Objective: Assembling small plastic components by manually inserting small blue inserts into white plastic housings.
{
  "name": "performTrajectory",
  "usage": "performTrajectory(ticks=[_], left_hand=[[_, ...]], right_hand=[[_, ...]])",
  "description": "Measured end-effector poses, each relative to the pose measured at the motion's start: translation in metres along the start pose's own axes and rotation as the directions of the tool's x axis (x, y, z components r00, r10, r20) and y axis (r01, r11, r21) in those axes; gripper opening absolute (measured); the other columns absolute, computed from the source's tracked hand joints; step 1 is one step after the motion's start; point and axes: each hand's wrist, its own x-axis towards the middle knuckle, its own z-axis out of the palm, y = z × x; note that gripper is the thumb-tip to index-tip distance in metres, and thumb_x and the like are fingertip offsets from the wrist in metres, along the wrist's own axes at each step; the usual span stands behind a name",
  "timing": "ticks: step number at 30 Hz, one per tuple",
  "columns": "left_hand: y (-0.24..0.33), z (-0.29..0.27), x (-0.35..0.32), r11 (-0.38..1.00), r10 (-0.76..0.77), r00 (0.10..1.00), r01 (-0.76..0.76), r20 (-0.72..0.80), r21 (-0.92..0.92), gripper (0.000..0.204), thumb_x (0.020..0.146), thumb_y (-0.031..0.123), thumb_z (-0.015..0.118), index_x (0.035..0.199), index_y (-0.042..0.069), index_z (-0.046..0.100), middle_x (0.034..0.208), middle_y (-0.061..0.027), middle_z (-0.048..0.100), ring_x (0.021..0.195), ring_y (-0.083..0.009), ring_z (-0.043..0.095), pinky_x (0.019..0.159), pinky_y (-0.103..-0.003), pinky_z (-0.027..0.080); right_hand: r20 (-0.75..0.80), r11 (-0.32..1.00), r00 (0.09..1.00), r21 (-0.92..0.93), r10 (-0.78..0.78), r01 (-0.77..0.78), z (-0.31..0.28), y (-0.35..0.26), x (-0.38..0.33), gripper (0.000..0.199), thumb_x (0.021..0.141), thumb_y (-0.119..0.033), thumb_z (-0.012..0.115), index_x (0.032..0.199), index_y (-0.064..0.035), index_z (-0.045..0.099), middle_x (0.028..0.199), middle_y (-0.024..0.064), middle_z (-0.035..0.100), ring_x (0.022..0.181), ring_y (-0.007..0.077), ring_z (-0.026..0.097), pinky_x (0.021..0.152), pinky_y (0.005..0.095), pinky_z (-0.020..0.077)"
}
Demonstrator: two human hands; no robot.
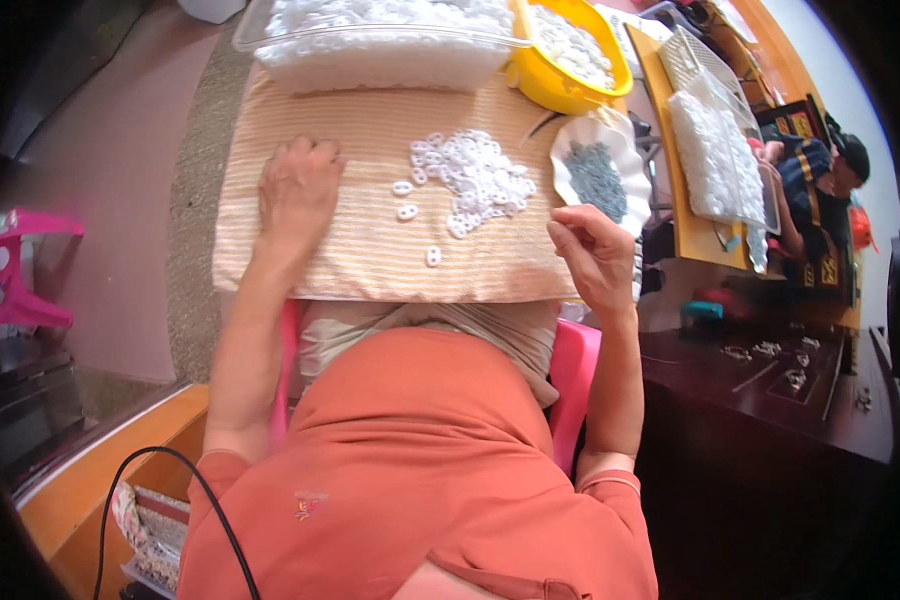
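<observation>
A pile of small white plastic rings (475,178) lies on a striped orange cloth (350,250) spread over my lap board. My left hand (298,190) rests on the cloth left of the pile, fingers curled under, holding nothing that I can see. My right hand (592,255) hovers at the cloth's right edge with fingertips pinched together; whether a tiny piece sits between them cannot be made out. Beside it is a white scalloped dish (570,160) holding small grey parts (598,180). A single white ring (433,256) lies apart near the cloth's front.
A clear tub (380,60) full of white pieces and a yellow bowl (545,85) with more stand at the back. To the right, a white tray (715,150), another person (820,190) and a dark table (770,380). A pink stool (10,280) is at left.
</observation>
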Motion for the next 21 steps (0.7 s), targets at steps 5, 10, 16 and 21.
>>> performTrajectory(ticks=[5,10,16,21], left_hand=[[0.003,-0.003,0.002,0.995,-0.028,0.999,0.032,0.044,-0.090,0.012,0.085,0.016,0.060,0.087,0.005,0.063,0.088,-0.0146,0.062,0.088,-0.0332,0.058,0.078,-0.044,0.046],[0.004,-0.001,0.001,0.986,-0.028,0.999,0.032,0.025,-0.163,0.011,0.085,0.015,0.060,0.087,0.005,0.063,0.086,-0.0146,0.063,0.085,-0.0332,0.059,0.076,-0.044,0.046],[0.011,0.001,0.001,0.952,0.013,0.985,-0.064,-0.171,-0.299,0.010,0.085,0.009,0.064,0.092,0.001,0.065,0.086,-0.0156,0.067,0.076,-0.0305,0.066,0.067,-0.036,0.050],[0.022,0.000,-0.001,0.909,0.037,0.969,-0.134,-0.243,-0.394,0.008,0.079,0.004,0.067,0.086,0.003,0.062,0.079,-0.0114,0.064,0.072,-0.0282,0.063,0.063,-0.036,0.049]], right_hand=[[-0.119,0.992,0.991,-0.120,-0.061,0.046,-0.021,0.008,-0.003,0.011,0.083,0.001,0.068,0.093,0.0036,0.066,0.084,0.0053,0.064,0.065,0.0067,0.055,0.059,0.0206,0.0447],[-0.170,0.906,0.979,-0.422,-0.109,0.027,-0.043,0.018,-0.007,0.016,0.080,-0.003,0.069,0.095,0.0006,0.067,0.088,0.0104,0.066,0.062,0.0135,0.059,0.057,0.0246,0.0470],[-0.082,0.681,0.985,-0.731,-0.153,0.045,-0.051,0.027,-0.016,0.024,0.078,-0.014,0.071,0.099,-0.0039,0.067,0.099,0.0100,0.064,0.081,0.0274,0.063,0.070,0.0366,0.0509],[-0.028,0.530,0.995,-0.848,-0.097,0.028,-0.050,0.026,-0.014,0.033,0.077,-0.020,0.072,0.106,-0.0049,0.065,0.104,0.0108,0.062,0.094,0.0310,0.060,0.078,0.0412,0.0494]])
